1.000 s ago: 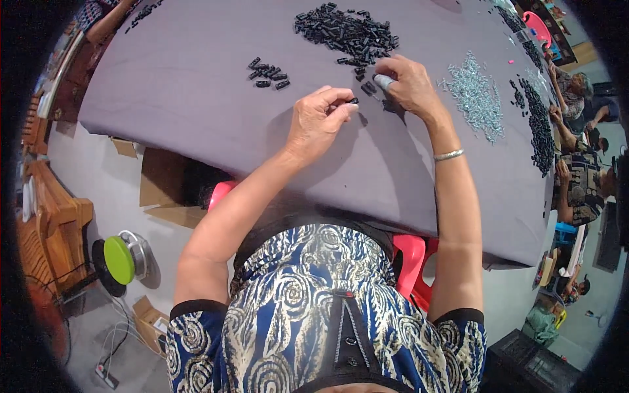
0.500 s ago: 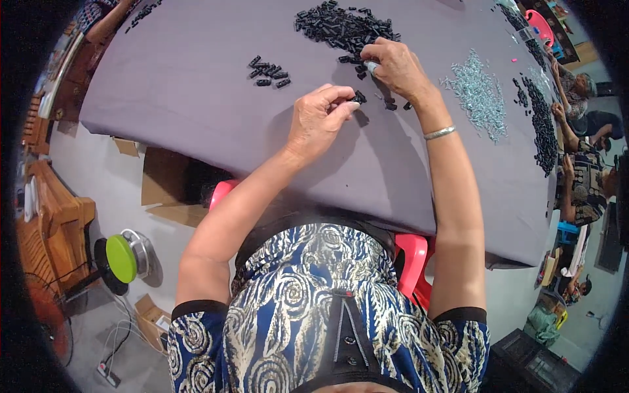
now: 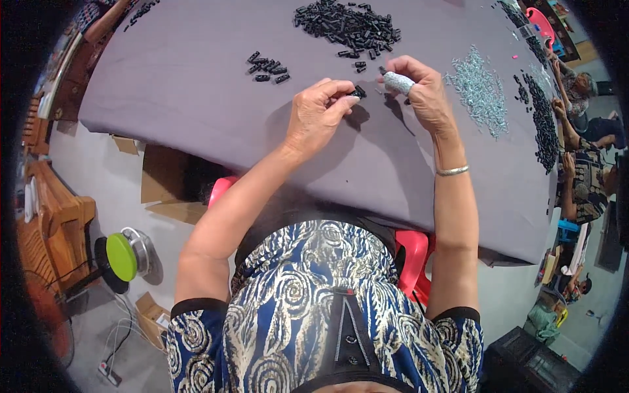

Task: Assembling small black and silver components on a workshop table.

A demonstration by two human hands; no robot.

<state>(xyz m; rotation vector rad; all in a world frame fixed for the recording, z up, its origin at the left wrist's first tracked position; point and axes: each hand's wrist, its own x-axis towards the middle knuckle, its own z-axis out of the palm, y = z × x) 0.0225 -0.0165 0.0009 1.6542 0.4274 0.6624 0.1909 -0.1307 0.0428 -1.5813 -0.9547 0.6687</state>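
My left hand is closed in a pinch on a small black plastic part, held just above the cloth. To its right, my right hand has a pale wrapping round the thumb. Its thumb and forefinger are closed on another small dark part, only partly visible. Beyond both hands spreads a large heap of black plastic parts, with a few loose ones at its near edge. A smaller group of black parts lies left of my left hand.
A pile of small silvery pieces is to the right on the grey tablecloth. More black parts line the table's right side, where other people sit. Below the near edge are a cardboard box and a pink chair.
My right hand has drawn back from the heap toward me and to the right, turning so the wrapped thumb shows, with a small dark part in its fingertips. My left hand has barely moved.
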